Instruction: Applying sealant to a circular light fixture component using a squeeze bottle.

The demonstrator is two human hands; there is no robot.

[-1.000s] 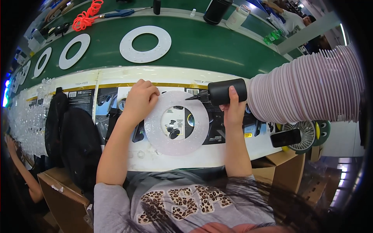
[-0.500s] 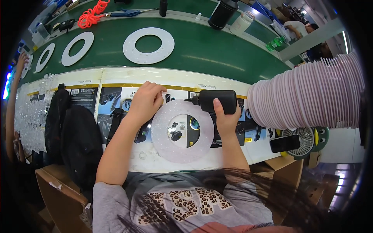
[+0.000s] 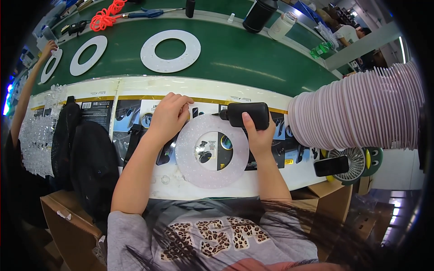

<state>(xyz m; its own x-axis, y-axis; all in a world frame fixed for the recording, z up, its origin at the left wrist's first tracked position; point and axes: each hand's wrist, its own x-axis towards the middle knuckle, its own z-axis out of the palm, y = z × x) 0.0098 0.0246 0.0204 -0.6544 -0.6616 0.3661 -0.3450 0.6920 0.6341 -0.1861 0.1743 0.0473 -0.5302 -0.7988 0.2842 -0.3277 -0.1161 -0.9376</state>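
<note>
We see a black bottle (image 3: 253, 116) above the far right part of a pale speckled ring (image 3: 212, 178). The bottle lies on its side in the air, its long axis running nearly level from right to left, and its dark nozzle (image 3: 220, 115) points left across the ring's far edge; we cannot tell whether the tip touches. The ring, broad and round, lies over printed sheets (image 3: 266, 156) at the middle of the white bench (image 3: 181, 193), its hole showing the print beneath.

The person's right hand (image 3: 261, 134) has its grip wrapped around the bottle, thumb upright along the near side, the forearm rising from below with a slight lean to the left. The left hand (image 3: 168, 119) is bent at the wrist, fingers curled and pointing right over the ring's far left edge; we cannot tell whether that grip pinches the rim.

We find print on the sheets: small lines of text, pictures of dark devices, a barcode and a yellow patch. Large leopard-patterned letters cross the person's grey shirt (image 3: 217, 239). To the right, we see a stack of similar rings (image 3: 355, 108), and on the green surface (image 3: 239, 58) beyond, more rings lie spaced apart.
</note>
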